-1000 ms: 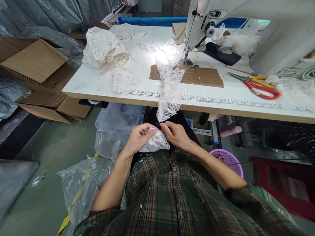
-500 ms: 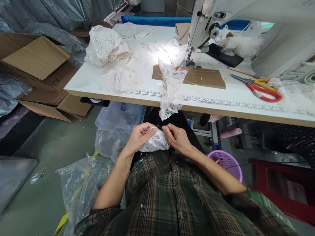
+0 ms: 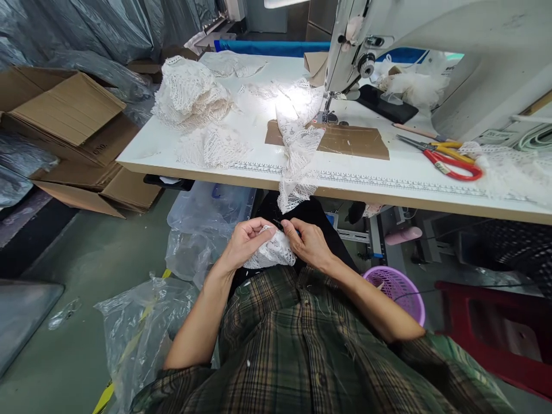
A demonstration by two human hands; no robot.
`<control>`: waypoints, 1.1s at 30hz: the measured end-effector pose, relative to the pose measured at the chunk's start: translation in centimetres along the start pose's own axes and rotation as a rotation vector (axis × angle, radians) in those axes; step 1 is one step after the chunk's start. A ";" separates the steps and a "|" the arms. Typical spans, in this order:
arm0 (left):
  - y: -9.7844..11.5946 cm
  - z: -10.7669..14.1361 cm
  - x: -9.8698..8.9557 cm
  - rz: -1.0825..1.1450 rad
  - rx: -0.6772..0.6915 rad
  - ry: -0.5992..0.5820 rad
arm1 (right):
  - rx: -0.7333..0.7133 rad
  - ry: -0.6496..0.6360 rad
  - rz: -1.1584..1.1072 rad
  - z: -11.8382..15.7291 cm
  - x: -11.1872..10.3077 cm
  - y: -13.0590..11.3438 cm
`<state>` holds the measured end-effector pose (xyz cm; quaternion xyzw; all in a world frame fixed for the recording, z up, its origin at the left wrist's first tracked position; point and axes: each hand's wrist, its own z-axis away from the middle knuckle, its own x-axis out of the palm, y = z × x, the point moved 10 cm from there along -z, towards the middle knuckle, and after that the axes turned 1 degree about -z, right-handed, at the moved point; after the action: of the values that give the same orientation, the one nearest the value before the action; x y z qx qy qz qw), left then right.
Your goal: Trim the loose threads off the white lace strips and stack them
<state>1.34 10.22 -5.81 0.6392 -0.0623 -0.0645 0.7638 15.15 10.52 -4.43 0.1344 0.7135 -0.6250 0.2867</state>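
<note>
White lace (image 3: pixel 272 252) is bunched over my lap, below the table's front edge. My left hand (image 3: pixel 249 242) pinches its upper left part between thumb and fingers. Close on the right, my right hand (image 3: pixel 307 241) is closed around a small dark tool with a bit of blue; its thin tip shows between the hands, by the lace. What kind of tool it is I cannot make out. Another lace strip (image 3: pixel 297 144) runs from beside the sewing machine's needle (image 3: pixel 328 106) over the brown sheet and hangs off the table edge above my hands.
Lace piles (image 3: pixel 190 95) lie on the left of the white table (image 3: pixel 150 150). Red-handled scissors (image 3: pixel 451 164) and yellow-handled ones rest at the right. A purple basket (image 3: pixel 399 290), a red stool (image 3: pixel 487 336), cardboard boxes (image 3: pixel 71 109) and plastic bags (image 3: pixel 142 322) stand around below.
The view has shifted slightly, so the table items sit a little lower. Both hands remain at the lace in nearly the same pose, with the tool tip still between them.
</note>
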 end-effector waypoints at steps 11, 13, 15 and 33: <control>0.1 -4.2 2.4 0.058 -0.030 -0.071 | -0.129 0.125 -0.384 1.7 -3.5 -1.6; 0.5 -3.3 2.7 -0.048 -0.025 -0.135 | -0.143 0.178 -0.400 2.0 -4.5 -1.6; 0.9 -1.9 2.6 -0.145 -0.024 -0.192 | -0.129 0.218 -0.391 2.2 -5.2 -1.4; 4.8 -1.1 1.6 -0.464 0.332 -0.136 | -0.050 -0.042 -0.337 3.4 -1.6 -1.5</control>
<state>3.25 11.87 -1.30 0.7468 0.0246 -0.2689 0.6078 16.45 7.23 -2.44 -0.0075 0.7352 -0.6488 0.1958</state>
